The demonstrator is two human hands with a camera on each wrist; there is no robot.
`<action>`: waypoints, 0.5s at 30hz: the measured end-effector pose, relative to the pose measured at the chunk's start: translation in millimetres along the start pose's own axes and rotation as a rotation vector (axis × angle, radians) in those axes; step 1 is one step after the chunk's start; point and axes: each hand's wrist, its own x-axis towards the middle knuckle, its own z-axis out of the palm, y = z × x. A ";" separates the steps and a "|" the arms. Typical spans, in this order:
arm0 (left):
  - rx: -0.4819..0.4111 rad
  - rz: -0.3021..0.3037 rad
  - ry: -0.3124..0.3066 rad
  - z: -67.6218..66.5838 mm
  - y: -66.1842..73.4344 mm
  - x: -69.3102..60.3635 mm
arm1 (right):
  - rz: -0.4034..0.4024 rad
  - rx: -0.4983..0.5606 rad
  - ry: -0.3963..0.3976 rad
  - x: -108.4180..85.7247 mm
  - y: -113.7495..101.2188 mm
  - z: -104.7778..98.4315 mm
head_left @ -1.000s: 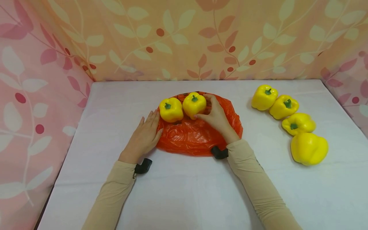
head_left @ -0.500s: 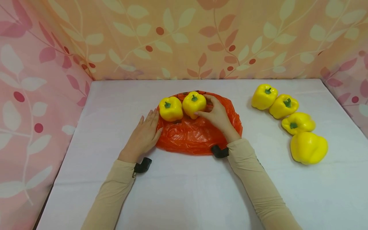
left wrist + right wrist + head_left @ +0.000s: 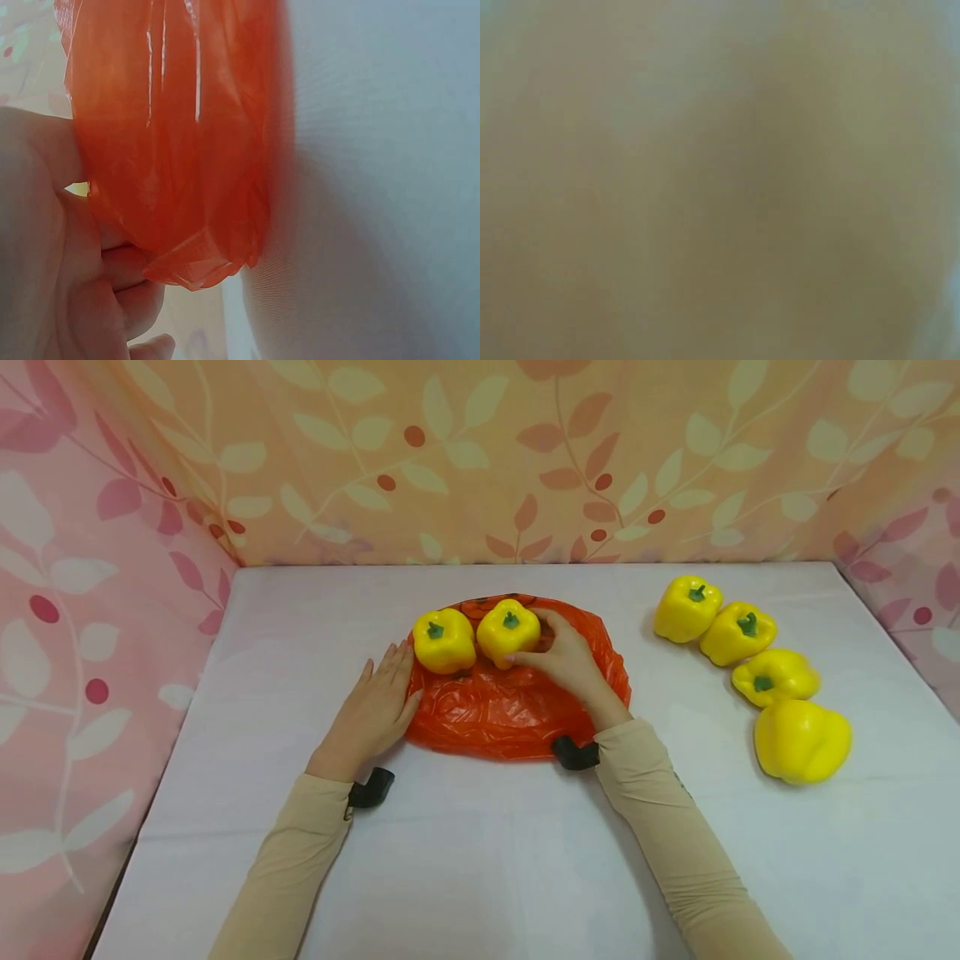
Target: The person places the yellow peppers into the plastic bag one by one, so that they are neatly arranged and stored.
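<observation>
A red plastic bag (image 3: 495,718) lies on the white table, with two yellow peppers on its far left part. My left hand (image 3: 372,710) rests with straight fingers at the bag's left edge, beside the left pepper (image 3: 444,642). The fingers and thumb of my right hand (image 3: 566,662) curve round the right pepper (image 3: 507,633) from its right side. In the left wrist view, the bag (image 3: 180,135) rises beside my left hand (image 3: 60,255). The right wrist view is only a blur.
Several more yellow peppers stand in a slanting row on the table's right side, from the far one (image 3: 687,608) to the nearest (image 3: 802,742). Behind the white table (image 3: 465,860) hangs a patterned curtain (image 3: 480,460), and pink patterned cloth (image 3: 75,635) borders it on the left.
The gap between the two peppers on the bag is slightly wider than before. Both hands have stayed nearly in place, and the whole head view has shifted a little.
</observation>
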 end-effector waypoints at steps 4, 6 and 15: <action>-0.005 -0.003 -0.003 -0.2 -0.2 -0.3 | 0.001 0.004 0.024 0.3 -1.3 3.4; -0.007 -0.004 -0.003 0.1 -0.3 -0.4 | -0.002 0.017 0.044 1.1 -1.9 5.7; -0.008 -0.005 -0.006 0.3 -0.5 -0.2 | 0.016 0.032 0.057 3.2 -1.8 12.5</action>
